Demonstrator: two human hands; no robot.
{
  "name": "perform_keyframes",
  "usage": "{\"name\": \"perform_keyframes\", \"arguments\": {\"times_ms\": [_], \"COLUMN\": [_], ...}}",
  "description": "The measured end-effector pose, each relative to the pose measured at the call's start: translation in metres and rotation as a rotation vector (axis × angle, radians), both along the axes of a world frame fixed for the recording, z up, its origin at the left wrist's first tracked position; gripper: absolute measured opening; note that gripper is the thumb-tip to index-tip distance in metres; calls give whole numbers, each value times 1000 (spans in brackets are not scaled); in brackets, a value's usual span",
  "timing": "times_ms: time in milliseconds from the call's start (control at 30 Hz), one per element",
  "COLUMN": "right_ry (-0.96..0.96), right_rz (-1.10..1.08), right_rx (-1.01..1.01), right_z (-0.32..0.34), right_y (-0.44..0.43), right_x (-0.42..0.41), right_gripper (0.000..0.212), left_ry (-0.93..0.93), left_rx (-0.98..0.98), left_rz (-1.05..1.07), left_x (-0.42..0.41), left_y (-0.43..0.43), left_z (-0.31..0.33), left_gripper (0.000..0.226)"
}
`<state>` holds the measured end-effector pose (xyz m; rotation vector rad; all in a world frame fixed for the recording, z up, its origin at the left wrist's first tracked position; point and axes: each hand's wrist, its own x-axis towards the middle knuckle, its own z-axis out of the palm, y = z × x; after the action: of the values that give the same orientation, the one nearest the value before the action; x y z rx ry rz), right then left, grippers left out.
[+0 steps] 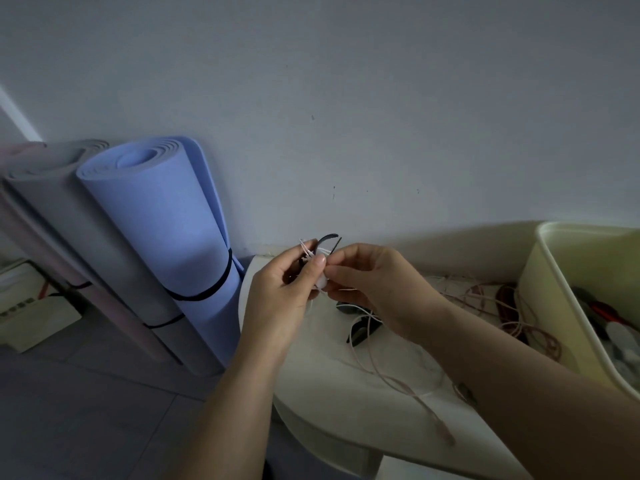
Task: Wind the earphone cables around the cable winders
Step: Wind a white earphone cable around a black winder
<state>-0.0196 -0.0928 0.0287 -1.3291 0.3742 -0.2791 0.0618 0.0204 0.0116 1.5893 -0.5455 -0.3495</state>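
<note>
Your left hand (280, 299) grips cable winder (329, 237) steady | right hand (377, 285), 3 o'clock, pinches earphone cable (446, 434) to guide wrapping

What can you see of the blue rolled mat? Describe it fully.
The blue mat is rolled into a tube of what looks like foam, its spiral layers showing at the top end. It stands on the floor, leaning towards the wall, with its loose outer edge along the right side. A black strap circles its lower part. A grey rolled mat stands against it on the left; the white table is close on the right.
</note>
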Motion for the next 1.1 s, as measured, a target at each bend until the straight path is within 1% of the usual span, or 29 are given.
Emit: {"name": "perform_keyframes", "arguments": {"times_ms": [33,133,200,300,367,433,467,533,600,767,867,967,1033,1100], "right_ry": [4,12,0,-38,-45,-47,-48,-52,-55,-44,-28,-10,20,41], "right_rz": [-3,17,9,-69,-103,-118,-126,-148,-160,-156,-162,-179,-149,-92], "right_rx": [61,226,279,322,244,82,10,-67,-97,-215,-259,-302,-347,-341], "right_z": [1,1,1,-1,-2,-3,-3,-4,-4,-3,-2,-3,0,7], "right_y": [1,4,7,8,8,8,8,8,6,1,2,4,2,-8], "right_x": [0,0,1,3,3,3,3,3,3,2,1,0,-1,-4], "right_gripper": [5,21,26,26,23,20,19,18,18,16,14,13,14,13], "left_ry": [36,129,206,257,280,298,300,288,274,255,251,268,281,282], "left_rx": [-32,-119,-183,-226,-244,-250,-248,-235,-228,-220,-230,-232,-218,-172], "left_rz": [15,69,94,93,82,83,85,82,80,77,88,82,36,-50], "left_x": [-1,-3,-4,-6,-8,-10,-10,-11,-12,-14,-15,-15,-11,-4], "left_y": [-1,-5,-8,-11,-13,-14,-14,-14,-13,-11,-12,-12,-10,-5], "left_z": [0,1,-1,-2,-2,-2,-2,-2,-1,0,1,1,3,5], "left_gripper": [26,15,15,22,21,16,16,21,26,21,27,20,16,17]}}
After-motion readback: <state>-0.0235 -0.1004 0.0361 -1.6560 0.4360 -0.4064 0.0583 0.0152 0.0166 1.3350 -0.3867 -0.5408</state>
